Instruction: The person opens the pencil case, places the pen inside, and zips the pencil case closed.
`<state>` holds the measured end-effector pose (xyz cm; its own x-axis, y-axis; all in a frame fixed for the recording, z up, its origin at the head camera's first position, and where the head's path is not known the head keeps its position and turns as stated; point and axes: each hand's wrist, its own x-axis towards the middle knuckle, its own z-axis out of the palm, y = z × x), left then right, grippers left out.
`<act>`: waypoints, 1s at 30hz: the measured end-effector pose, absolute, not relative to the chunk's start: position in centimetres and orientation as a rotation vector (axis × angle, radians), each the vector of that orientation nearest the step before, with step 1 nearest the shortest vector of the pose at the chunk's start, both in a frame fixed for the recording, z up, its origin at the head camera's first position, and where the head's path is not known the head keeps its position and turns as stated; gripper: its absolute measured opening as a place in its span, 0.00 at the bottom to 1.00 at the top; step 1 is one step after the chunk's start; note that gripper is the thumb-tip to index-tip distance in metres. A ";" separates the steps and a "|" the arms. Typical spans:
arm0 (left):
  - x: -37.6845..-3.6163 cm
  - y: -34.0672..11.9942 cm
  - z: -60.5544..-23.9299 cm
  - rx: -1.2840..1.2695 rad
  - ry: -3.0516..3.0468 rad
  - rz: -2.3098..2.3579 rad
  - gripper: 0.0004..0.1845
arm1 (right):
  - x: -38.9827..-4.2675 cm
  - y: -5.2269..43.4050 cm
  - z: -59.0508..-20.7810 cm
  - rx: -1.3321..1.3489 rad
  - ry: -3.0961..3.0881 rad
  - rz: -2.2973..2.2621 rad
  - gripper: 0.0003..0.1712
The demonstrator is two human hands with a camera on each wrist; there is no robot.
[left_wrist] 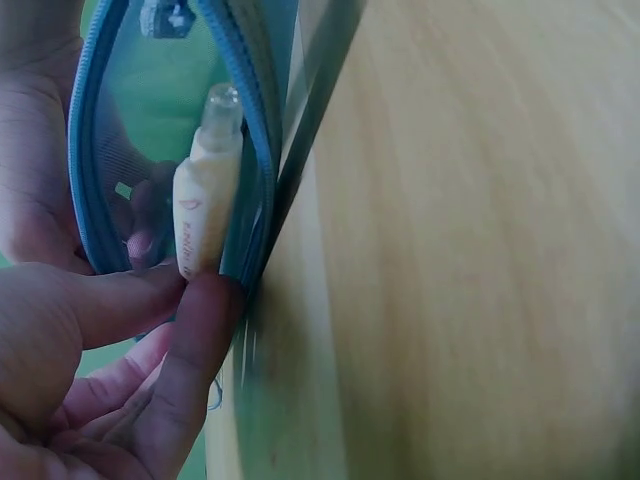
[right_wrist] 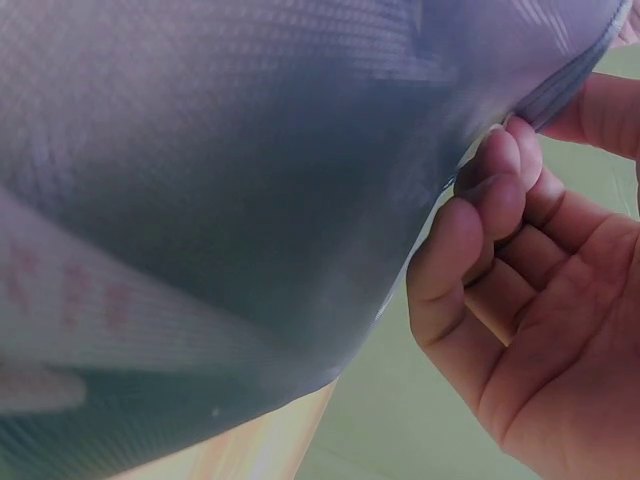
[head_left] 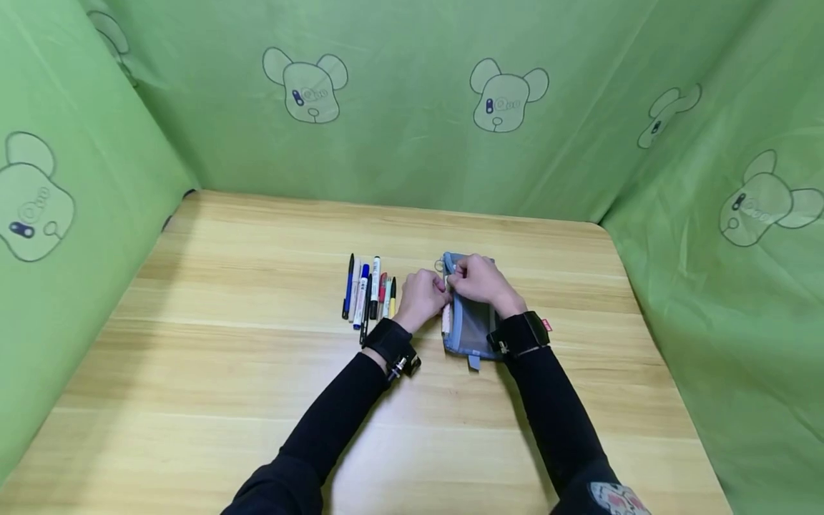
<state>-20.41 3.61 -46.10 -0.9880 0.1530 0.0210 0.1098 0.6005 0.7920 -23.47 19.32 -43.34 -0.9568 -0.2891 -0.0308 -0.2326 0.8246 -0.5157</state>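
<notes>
Lying flat on the wooden table (head_left: 257, 372) in the head view, a blue mesh pencil pouch (head_left: 472, 325) has both hands meeting at its far end: the left hand (head_left: 421, 297) curls at its left edge, the right hand (head_left: 479, 280) grips the top, and a row of pens and markers (head_left: 368, 292) sits just to the left. Left wrist view: the pouch mouth (left_wrist: 255, 150) gapes, a cream-barrelled pen (left_wrist: 203, 205) stands inside, and the left fingertips (left_wrist: 195, 330) pinch the zipper edge beneath it. Right wrist view: grey-blue mesh (right_wrist: 250, 180) fills the frame, and the right fingers (right_wrist: 480, 210) curl round its trimmed edge.
</notes>
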 end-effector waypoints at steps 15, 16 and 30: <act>-20.7 4.0 -46.8 0.271 2.808 1.318 0.03 | -23.3 19.0 -43.4 -0.387 2.845 -0.834 0.15; -20.7 3.9 -46.8 0.282 2.805 1.314 0.03 | -23.3 19.0 -43.4 -0.386 2.845 -0.837 0.15; -20.4 2.7 -45.0 0.559 2.596 0.941 0.06 | -23.3 19.1 -43.4 -0.382 2.856 -0.834 0.16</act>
<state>-20.37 2.67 -44.96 -0.8711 0.4627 -0.1646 0.2498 0.7060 0.6627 -23.34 19.08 -43.36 -0.9577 -0.2804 -0.0640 -0.2019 0.8139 -0.5448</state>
